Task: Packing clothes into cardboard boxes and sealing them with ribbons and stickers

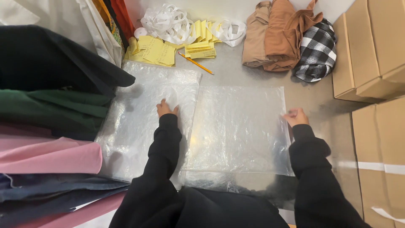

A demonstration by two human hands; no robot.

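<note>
Tan cardboard boxes (371, 46) are standing stacked at the right edge; yellow paper slips (154, 51) are lying at the top beside white tape loops (166, 21). The left hand (166, 109) is pressing flat, fingers spread, on the left clear plastic bag (139, 126). The right hand (296, 116) is pinching the right edge of the right clear plastic bag (238, 128).

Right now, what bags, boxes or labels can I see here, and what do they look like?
Clear plastic bags: flat on the table, both hands on them.
Yellow paper slips: loose heap, top centre.
White strips: tangled pile behind the slips.
Cardboard boxes: plain brown, stacked at right.
</note>
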